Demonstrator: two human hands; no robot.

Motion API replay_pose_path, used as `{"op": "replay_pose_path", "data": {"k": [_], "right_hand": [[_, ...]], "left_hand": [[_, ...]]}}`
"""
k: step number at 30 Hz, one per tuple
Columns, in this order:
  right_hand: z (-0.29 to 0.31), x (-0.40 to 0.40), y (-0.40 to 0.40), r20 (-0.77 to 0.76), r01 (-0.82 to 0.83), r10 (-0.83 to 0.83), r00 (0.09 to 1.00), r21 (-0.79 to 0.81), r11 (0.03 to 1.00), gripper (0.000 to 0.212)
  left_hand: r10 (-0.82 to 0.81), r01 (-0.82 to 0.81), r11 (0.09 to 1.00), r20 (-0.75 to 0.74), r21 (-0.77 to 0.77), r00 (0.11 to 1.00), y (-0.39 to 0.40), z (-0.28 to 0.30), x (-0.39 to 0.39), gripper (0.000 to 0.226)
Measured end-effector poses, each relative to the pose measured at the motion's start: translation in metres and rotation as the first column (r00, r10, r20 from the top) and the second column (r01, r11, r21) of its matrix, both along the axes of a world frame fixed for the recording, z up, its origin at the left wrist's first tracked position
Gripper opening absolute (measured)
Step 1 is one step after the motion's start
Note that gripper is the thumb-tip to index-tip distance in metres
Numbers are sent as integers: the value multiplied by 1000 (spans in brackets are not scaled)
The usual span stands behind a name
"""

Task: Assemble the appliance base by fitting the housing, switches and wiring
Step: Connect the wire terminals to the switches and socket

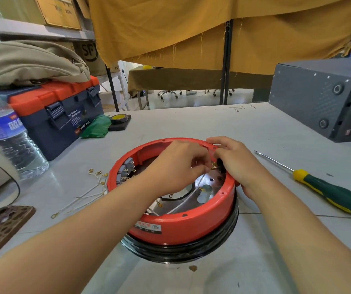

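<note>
The round red housing [183,224] stands upside down on a black ring in the middle of the table. Grey switches [125,169] sit inside its left wall. White and black wires [179,205] lie on the metal plate inside. My left hand [176,164] reaches in from the left and pinches a white wire with a brass terminal [213,166] at its tip. My right hand [237,163] grips the right rim, its fingers at a black part inside the wall, right beside that terminal.
Loose white wires with brass terminals [89,187] lie left of the housing. A green-and-yellow screwdriver [327,189] lies on the right. A toolbox [58,111], water bottle [7,134] and phone [0,228] stand left; a black case [322,98] far right.
</note>
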State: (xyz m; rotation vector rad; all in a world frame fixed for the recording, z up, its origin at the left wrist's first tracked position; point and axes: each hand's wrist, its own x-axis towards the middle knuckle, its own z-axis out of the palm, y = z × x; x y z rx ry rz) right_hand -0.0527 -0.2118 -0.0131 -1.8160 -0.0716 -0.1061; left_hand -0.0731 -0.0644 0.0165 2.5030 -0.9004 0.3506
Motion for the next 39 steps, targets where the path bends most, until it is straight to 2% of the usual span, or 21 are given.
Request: {"op": "replay_pose_path", "data": {"k": [11, 23, 30, 35, 39], "right_hand": [[0, -1, 0, 4, -8, 8, 1000, -12, 1000, 37], [3, -4, 0, -81, -74, 74, 994, 4, 997, 32], [2, -3, 0, -76, -74, 75, 994, 11, 997, 32], [0, 0, -1, -44, -68, 68, 997, 4, 998, 33], [1, 1, -4, -12, -56, 56, 998, -19, 998, 34]], "left_hand": [[6, -6, 1000, -5, -24, 1000, -3, -2, 0, 5], [1, -3, 999, 56, 32, 998, -8, -3, -2, 6], [-9, 5, 999, 75, 52, 997, -9, -3, -1, 5], [8, -8, 1000, 19, 13, 1000, -8, -3, 0, 6], [44, -60, 990, -123, -129, 991, -3, 1, 1, 10]]}}
